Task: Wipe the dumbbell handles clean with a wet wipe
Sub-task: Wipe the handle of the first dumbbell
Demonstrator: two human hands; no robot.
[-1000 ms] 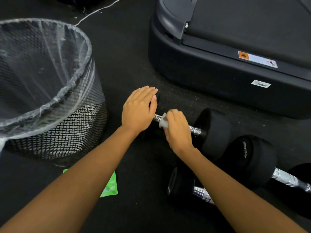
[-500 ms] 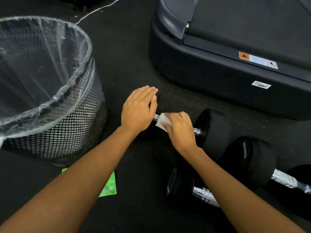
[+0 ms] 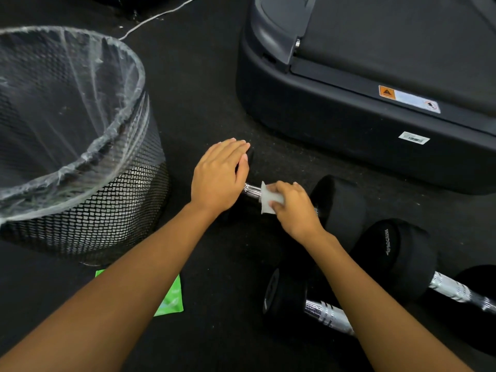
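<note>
A black dumbbell (image 3: pixel 341 205) with a chrome handle (image 3: pixel 252 189) lies on the dark floor in the middle. My left hand (image 3: pixel 218 175) rests flat on its left weight head, fingers straight. A folded white wet wipe (image 3: pixel 269 201) is wrapped over the handle, and my right hand (image 3: pixel 294 208) grips it there with curled fingers. Two more black dumbbells lie at the lower right, one (image 3: pixel 402 256) farther back and one (image 3: pixel 287 296) partly hidden under my right forearm.
A black mesh waste bin (image 3: pixel 107 210) with a clear plastic liner stands at the left. A green wipe packet (image 3: pixel 171 299) lies on the floor under my left forearm. A dark treadmill base (image 3: pixel 349 122) fills the upper right. A white cable (image 3: pixel 150 18) runs along the far floor.
My right hand has slid with the wipe along the handle, and more of the wipe now shows on its left side. My left hand has stayed on the weight head.
</note>
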